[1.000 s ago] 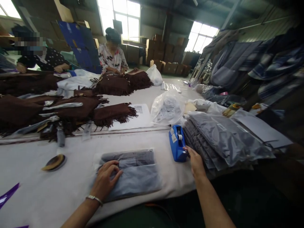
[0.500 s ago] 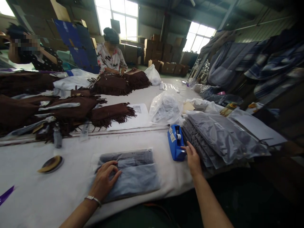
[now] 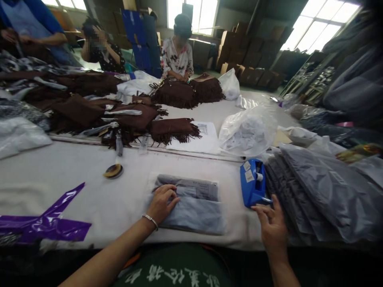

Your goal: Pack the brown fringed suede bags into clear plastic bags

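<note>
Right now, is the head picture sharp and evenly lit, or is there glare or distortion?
Head view: the windows glare white, the corners fall dark, lines bend toward the edges; the blue tape dispenser and the bagged garment look fairly sharp.

At lower centre the folded garment is pale grey, and the tape dispenser to its right is bright blue. Glossy purple film strips lie lower left, dark brown fringed pieces mid-left and charcoal-grey packets at right, all on the white table.
</note>
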{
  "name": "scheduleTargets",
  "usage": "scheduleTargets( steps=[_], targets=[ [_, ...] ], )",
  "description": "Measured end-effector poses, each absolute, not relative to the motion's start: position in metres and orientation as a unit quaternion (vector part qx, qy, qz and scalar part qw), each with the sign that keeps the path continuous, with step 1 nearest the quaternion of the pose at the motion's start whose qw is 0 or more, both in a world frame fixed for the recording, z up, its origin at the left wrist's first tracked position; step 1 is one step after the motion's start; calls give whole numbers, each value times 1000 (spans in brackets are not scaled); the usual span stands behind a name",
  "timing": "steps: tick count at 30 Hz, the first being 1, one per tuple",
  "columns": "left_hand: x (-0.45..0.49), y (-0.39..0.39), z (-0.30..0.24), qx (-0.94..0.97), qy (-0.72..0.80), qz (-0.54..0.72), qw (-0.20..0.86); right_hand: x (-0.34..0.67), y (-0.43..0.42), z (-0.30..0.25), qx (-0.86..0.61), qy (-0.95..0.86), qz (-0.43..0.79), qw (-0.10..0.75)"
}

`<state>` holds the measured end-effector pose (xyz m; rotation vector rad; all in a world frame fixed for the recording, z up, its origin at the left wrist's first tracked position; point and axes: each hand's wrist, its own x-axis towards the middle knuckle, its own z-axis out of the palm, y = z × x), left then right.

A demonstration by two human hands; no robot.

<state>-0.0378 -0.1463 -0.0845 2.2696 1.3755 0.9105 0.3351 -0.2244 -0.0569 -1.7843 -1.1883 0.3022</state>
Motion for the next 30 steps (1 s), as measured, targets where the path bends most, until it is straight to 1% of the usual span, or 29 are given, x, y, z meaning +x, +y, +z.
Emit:
scheduleTargets(
  steps=[1,3,5,8,10,14,16,18,20,22,24,26,28,30],
  targets=[
    [-37,-146,-84,795,485,322,172,319,-217,-48,-688,-551,168,441],
    [-37,-146,-82,790,489,325,176,282,-197,-32,-588,-677,263,357],
    [-36,-147,-80,790,491,323,173,247,-171,-23,-495,-780,293,247],
    [-36,-148,-78,800,490,309,155,211,-135,-26,-453,-863,212,75],
    [-36,-149,-77,807,489,300,140,201,-120,-36,-468,-869,158,18],
    [-33,-150,-78,811,486,299,126,207,-109,-51,-533,-840,104,12],
    [-32,-150,-78,808,486,306,130,219,-108,-49,-581,-807,89,49],
    [-34,-150,-78,800,489,316,147,229,-110,-42,-615,-766,134,130],
    [-42,-149,-76,793,488,323,167,232,-115,-30,-614,-737,201,196],
    [-55,-148,-74,796,487,316,170,224,-119,-17,-582,-742,261,207],
    [-70,-147,-72,801,496,298,154,205,-120,-4,-530,-763,321,181],
    [-84,-146,-71,795,515,285,147,179,-115,4,-468,-800,359,109],
    [-91,-146,-70,781,529,287,165,148,-105,7,-417,-842,342,13],
    [-90,-148,-70,765,540,301,180,114,-95,6,-390,-869,297,-63]
  ],
)
